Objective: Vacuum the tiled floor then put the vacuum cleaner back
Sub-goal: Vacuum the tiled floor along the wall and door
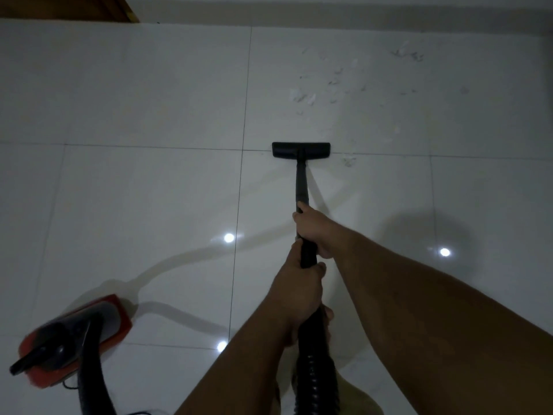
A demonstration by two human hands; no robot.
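Both hands, left hand [294, 290] and right hand [314, 232], grip the black wand [301, 184]; its ribbed hose [314, 375] is cut off below. Faint debris [329, 85] blurs on glossy tiled floor [149, 100].

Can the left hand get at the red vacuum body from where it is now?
Probably not directly: the left hand grips the wand, and the red vacuum body sits well off to the left across bare tile.

A brown wooden door edge [125, 9] meets the pale wall base [329, 13] at top left.
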